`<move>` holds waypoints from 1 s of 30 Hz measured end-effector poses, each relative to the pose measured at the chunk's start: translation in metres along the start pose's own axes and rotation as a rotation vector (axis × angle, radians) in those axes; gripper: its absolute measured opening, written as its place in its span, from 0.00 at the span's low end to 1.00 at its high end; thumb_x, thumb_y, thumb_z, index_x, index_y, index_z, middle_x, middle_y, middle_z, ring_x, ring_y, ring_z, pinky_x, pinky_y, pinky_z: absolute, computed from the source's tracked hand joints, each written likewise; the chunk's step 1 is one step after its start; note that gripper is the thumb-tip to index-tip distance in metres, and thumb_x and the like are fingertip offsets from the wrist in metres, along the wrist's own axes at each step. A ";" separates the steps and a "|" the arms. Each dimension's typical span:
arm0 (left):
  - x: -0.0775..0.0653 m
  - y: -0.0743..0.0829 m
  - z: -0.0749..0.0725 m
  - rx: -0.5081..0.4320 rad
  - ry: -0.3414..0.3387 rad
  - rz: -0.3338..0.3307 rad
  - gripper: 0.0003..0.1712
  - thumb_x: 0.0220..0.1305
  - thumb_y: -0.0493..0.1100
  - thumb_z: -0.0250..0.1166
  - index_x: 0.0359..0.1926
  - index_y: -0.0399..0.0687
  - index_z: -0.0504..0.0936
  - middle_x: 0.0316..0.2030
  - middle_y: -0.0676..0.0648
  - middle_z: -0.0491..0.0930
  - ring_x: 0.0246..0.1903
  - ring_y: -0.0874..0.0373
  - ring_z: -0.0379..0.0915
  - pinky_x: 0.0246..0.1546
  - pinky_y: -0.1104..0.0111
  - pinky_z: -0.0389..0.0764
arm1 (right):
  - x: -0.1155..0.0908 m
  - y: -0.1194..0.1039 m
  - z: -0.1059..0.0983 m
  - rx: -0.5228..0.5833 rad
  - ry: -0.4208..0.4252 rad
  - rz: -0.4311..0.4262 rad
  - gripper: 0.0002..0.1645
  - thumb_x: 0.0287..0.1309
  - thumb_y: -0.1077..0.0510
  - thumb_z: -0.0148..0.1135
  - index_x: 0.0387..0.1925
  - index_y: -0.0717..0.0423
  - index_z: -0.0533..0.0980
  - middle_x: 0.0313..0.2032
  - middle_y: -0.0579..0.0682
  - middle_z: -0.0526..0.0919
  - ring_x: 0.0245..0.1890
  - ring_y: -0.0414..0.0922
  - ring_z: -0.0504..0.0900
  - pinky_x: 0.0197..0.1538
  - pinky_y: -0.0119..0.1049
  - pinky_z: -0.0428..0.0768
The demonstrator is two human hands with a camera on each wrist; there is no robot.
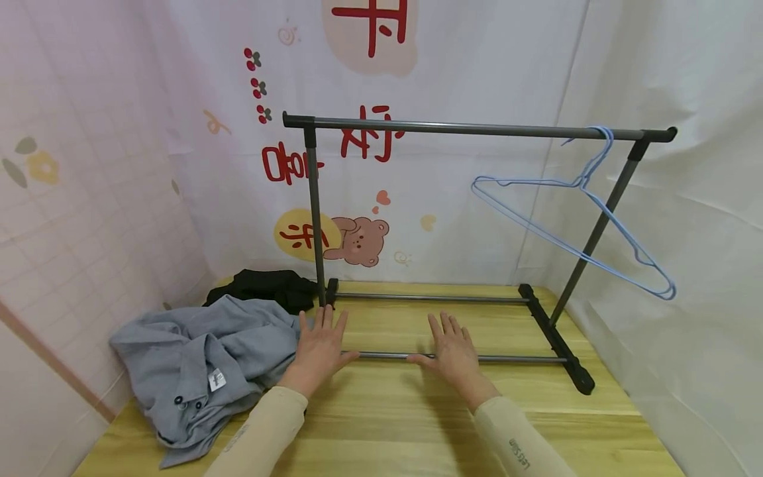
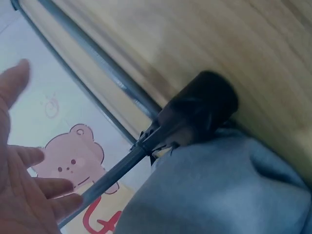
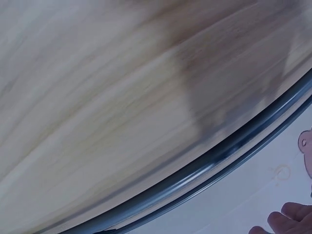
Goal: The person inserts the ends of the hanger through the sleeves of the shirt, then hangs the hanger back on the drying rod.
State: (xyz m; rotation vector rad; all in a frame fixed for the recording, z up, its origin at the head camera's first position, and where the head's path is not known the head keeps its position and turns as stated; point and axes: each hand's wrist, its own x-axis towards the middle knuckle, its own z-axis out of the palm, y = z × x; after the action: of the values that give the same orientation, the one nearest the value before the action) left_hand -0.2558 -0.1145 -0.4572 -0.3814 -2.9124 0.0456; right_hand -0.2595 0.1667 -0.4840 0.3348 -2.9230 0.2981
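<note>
My left hand (image 1: 318,349) is held out with its fingers spread, just right of a grey collared shirt (image 1: 208,358) and near the rack's left post; it holds nothing. To the right, my right hand (image 1: 454,354) is likewise outstretched over the rack's front lower bar (image 1: 518,359), with nothing in its grasp. Fingertips of the right hand (image 3: 287,222) show at the corner of the right wrist view. The grey garment rack (image 1: 447,128) stands on the table. Blue hangers (image 1: 622,232) hang at the right end of its top rail. The shirt lies crumpled, its label showing.
A black garment (image 1: 265,289) lies behind the shirt at the back left. The rack's black right foot (image 1: 557,338) runs along the table's right side. White printed cloth (image 1: 477,73) walls off the back and both sides of the wooden table (image 1: 369,424).
</note>
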 end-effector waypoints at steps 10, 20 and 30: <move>-0.006 -0.030 -0.027 -0.049 -0.053 -0.046 0.47 0.58 0.64 0.69 0.71 0.44 0.68 0.67 0.31 0.64 0.67 0.35 0.60 0.63 0.31 0.47 | 0.004 -0.038 0.013 0.155 -0.009 -0.060 0.61 0.50 0.29 0.68 0.73 0.62 0.59 0.70 0.67 0.61 0.70 0.63 0.61 0.68 0.55 0.62; -0.018 -0.069 -0.056 -0.108 -0.100 -0.091 0.47 0.60 0.58 0.71 0.72 0.40 0.64 0.69 0.27 0.58 0.68 0.30 0.53 0.62 0.30 0.48 | 0.007 -0.084 0.019 0.192 -0.063 -0.135 0.63 0.49 0.28 0.68 0.75 0.59 0.57 0.72 0.63 0.60 0.71 0.59 0.60 0.67 0.53 0.65; -0.036 -0.115 -0.078 -0.133 -0.135 -0.142 0.49 0.62 0.58 0.69 0.73 0.36 0.60 0.70 0.23 0.52 0.68 0.26 0.48 0.61 0.28 0.43 | 0.016 -0.134 0.030 0.399 -0.126 -0.096 0.63 0.49 0.28 0.69 0.75 0.57 0.56 0.73 0.58 0.59 0.70 0.56 0.63 0.65 0.51 0.68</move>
State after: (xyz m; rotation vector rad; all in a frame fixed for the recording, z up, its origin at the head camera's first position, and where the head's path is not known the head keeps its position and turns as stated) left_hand -0.2347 -0.2343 -0.3810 -0.1976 -3.0769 -0.1494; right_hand -0.2471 0.0286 -0.4862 0.5667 -2.9399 0.8776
